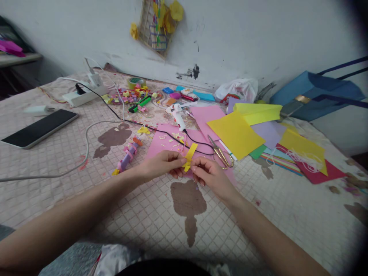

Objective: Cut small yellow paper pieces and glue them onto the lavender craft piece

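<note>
Yellow strip: the narrow, bright yellow paper-like strip (191, 151) is raised between the hands, over the near part of a pale pink sheet (155, 145) on the patterned, stained bench (155, 214).
Left hand: the left hand (169, 164) pinches the strip between thumb and fingertips.
Right hand: the right hand (211, 174) has its fingertips drawn together at the strip's right edge; whether they grip it I cannot tell.
Strip risk: it looks thin, so uneven pulling could crease or tear it.
Cord risk: the black cord (138, 123) loops just beyond the hands; a snag could drag the white glue gun (177, 115), and a hot nozzle, if it is heated, could burn.
Scissors risk: gold-handled metal scissors (220, 151) lie near the right hand, so a careless reach could nick a finger.
Forearm risk: the purple decorated stick (125, 161) lies near the left forearm (94, 205) and could be knocked.
Blue bag: the dark-strapped blue bag (313, 96) stands by the wall; its inside is hidden.
White bag: the crumpled white plastic bag (240, 90) has unclear contents.
</note>
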Demonstrator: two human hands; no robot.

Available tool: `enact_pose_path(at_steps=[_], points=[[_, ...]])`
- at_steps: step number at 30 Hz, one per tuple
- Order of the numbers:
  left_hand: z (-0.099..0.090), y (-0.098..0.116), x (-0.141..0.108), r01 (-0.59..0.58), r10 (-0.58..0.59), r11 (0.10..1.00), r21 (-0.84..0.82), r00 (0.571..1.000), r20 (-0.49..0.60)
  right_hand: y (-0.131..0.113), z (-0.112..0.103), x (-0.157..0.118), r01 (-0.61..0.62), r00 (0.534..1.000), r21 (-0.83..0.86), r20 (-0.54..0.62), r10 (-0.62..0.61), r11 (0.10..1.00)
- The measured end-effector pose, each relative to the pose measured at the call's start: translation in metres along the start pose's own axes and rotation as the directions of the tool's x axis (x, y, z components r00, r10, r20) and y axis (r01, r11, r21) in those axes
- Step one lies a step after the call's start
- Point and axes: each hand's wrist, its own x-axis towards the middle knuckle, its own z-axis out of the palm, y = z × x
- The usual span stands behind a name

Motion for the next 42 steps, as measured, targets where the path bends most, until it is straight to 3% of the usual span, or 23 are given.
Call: enact_pose_path(at_steps=[5,17,22,25,28,31,33,35,38,42], points=[[0.000,0.000,0.000,0.060,-0.060,0.985,-0.160,0.998,0.005,-0.002,0.001,0.000,0.016,1.000,-0.008,-0.012,-0.016,1.000],[-0.002,-0.005,0.003,-0.072,0.072,0.997,0.013,0.997,0.022,-0.004,0.003,0.000,0.011,1.000,-0.017,-0.017,-0.011,1.000],[0.001,-0.005,0.002,-0.056,0.055,0.998,0.024,0.998,0.038,-0.006,0.007,0.000,0.005,0.999,-0.033,-0.033,-0.006,0.999],[0.003,-0.002,0.000,-0.018,0.017,0.999,0.046,1.000,0.027,-0.010,0.004,0.000,0.057,0.998,-0.151,-0.030,-0.062,0.987],[0.004,0.001,-0.003,0.011,-0.011,1.000,0.022,1.000,0.004,-0.013,-0.014,0.004,0.182,0.957,-0.464,-0.118,-0.264,0.867],[0.004,0.003,-0.004,0.011,-0.012,0.999,-0.038,0.999,-0.048,-0.009,-0.048,0.010,0.074,0.878,-0.750,-0.264,-0.400,0.658],[0.003,0.003,-0.004,0.007,-0.013,0.997,-0.081,0.997,-0.073,-0.002,-0.071,0.014,-0.065,0.871,-0.844,-0.308,-0.382,0.533],[0.003,0.002,-0.003,-0.002,-0.008,0.993,-0.122,0.997,-0.078,0.006,-0.088,0.017,-0.149,0.894,-0.881,-0.315,-0.320,0.449],[0.002,0.000,-0.003,-0.021,0.009,0.987,-0.160,0.997,-0.074,0.017,-0.100,0.020,-0.191,0.931,-0.895,-0.295,-0.216,0.402],[0.003,0.001,-0.004,-0.039,0.027,0.987,-0.159,0.997,-0.072,0.021,-0.100,0.021,-0.241,0.927,-0.898,-0.326,-0.187,0.369]])
